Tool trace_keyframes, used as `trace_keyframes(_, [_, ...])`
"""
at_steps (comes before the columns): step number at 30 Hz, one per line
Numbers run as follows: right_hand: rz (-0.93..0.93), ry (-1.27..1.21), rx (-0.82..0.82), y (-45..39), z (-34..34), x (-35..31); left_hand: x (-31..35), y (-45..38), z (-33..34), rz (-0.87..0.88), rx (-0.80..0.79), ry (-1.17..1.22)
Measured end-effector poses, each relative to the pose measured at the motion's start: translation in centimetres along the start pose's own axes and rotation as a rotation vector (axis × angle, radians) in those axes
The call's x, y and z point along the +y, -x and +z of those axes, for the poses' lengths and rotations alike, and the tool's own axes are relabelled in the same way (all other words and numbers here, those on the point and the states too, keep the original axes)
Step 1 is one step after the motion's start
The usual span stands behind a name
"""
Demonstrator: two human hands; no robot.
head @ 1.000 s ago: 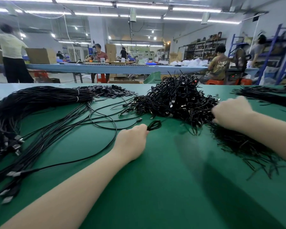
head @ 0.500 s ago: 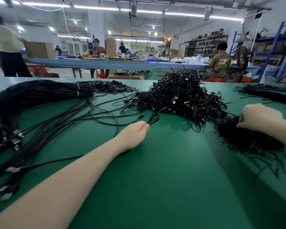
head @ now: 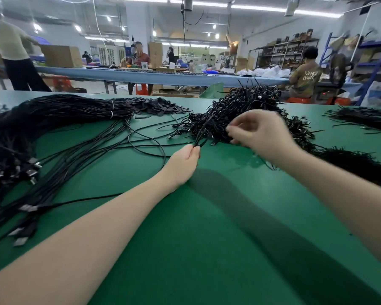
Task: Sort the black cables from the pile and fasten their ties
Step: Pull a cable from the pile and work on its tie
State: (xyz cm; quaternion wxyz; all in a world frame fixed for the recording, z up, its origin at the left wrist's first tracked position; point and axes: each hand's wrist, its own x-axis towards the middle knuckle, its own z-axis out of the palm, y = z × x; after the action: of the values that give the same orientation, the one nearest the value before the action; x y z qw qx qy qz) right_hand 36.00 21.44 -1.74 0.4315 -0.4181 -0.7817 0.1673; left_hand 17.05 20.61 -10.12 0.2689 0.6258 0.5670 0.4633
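Left grip (head: 185, 156): we pinch a looped black cable (head: 201, 134), which runs up toward the pile (head: 240, 111).
Right grip (head: 257, 130): blurred, fingers curled above the pile; hold unclear.
Table (head: 207, 238): green.

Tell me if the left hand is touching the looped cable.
Touching: the head view shows the left hand pinching the looped cable at its fingertips.

Bright ceiling tube lights (head: 262, 6) lit the scene evenly, arm shadows crossed the green table (head: 207, 249), the right hand (head: 260, 130) was motion-blurred, and edges showed wide-angle distortion.
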Motion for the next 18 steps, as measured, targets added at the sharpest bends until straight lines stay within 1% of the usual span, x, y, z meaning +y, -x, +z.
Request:
trace_keyframes(2, [-0.093, 0.046, 0.043, 0.5, 3.4, -0.2, -0.1, 0.1, 0.0, 0.027, 0.064, -0.089])
trace_keyframes(4, [-0.12, 0.001, 0.094, 1.2, 6.0, 0.3, -0.1, 0.2, 0.0, 0.05, 0.087, -0.187])
trace_keyframes(6, [-0.117, -0.052, 0.145, 1.9, 7.5, 1.3, 0.0, 0.2, 0.1, 0.064, 0.076, -0.261])
trace_keyframes(11, [-0.065, -0.168, 0.198, 2.3, 7.9, 2.6, 0.4, 0.3, 0.4, 0.091, -0.011, -0.426])
trace_keyframes(14, [-0.017, -0.21, 0.194, 2.3, 7.7, 2.6, 0.7, 0.4, 0.4, 0.09, -0.048, -0.447])
trace_keyframes(18, [0.005, -0.237, 0.168, 2.3, 7.7, 2.5, 0.9, 0.7, 0.3, 0.114, -0.049, -0.467])
